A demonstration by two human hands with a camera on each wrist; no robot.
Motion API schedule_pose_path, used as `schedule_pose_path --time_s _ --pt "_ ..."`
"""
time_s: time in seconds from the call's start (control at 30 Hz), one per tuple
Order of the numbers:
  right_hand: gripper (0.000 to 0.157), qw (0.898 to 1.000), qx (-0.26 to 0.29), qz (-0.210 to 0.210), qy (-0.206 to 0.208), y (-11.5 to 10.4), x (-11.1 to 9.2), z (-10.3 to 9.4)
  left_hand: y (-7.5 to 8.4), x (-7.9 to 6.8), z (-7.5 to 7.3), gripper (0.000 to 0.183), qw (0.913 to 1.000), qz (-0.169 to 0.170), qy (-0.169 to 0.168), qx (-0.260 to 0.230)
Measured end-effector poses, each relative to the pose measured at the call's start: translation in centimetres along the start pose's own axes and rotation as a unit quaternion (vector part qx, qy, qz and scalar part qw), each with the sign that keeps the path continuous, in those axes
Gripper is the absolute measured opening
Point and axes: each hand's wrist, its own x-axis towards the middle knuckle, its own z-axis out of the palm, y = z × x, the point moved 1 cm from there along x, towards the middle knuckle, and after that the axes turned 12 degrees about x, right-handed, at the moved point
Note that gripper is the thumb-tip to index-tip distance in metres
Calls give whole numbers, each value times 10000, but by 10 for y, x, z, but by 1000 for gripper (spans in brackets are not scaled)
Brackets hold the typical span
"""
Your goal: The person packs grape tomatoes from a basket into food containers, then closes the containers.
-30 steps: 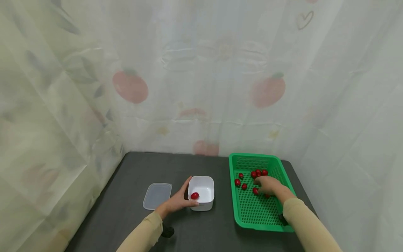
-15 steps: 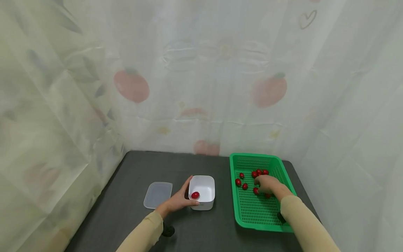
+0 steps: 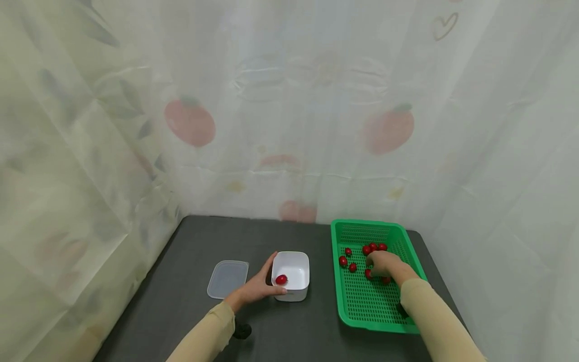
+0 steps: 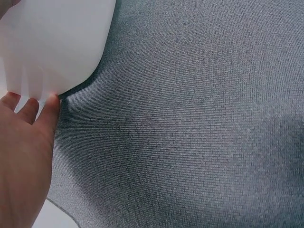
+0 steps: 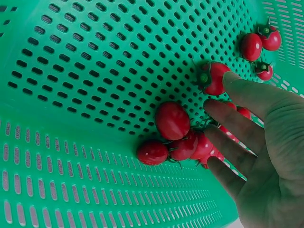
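Note:
My left hand [image 3: 257, 290] grips a square white container [image 3: 296, 295], thumb along the near side and fingers round its left side. One red cherry tomato [image 3: 281, 279] lies inside it. In the left wrist view, fingertips press against the container's white wall [image 4: 61, 42]. My right hand [image 3: 386, 262] reaches down into a green plastic basket [image 3: 375, 327] among several cherry tomatoes. The right wrist view shows its fingers extended and spread, the thumb tip right at one tomato [image 5: 217, 78] and the other fingertips close by a cluster of tomatoes [image 5: 183, 147].
A translucent lid [image 3: 228, 279] lies flat on the dark grey table [image 3: 289, 334], left of the container. Below my left wrist is a small black object [image 3: 242, 331]. A printed curtain [image 3: 289, 125] hangs behind the table and along both sides.
The right forearm has swung slightly left while its hand stays among the tomatoes. My left hand keeps its hold on the container. The head view has shifted a little.

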Motion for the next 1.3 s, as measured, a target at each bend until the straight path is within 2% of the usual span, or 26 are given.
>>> schedule_pose_path --time_s 0.27,0.77,1.07,1.23,1.3 --pt "29 9999 105 124 12 0 -1 2 -1 1 0 117 9999 -66 50 69" --pt "22 9998 -49 171 -31 -7 -6 3 -1 2 -1 119 9999 -31 16 114" --pt "23 9997 161 157 -50 -10 -8 4 -5 1 0 118 9998 -57 39 206" --pt "21 9998 177 -63 53 -12 -9 0 -3 -1 0 118 9998 -41 11 180" --pt "17 9993 171 -302 123 -14 -11 -5 -2 -2 -1 117 9998 -34 7 188"
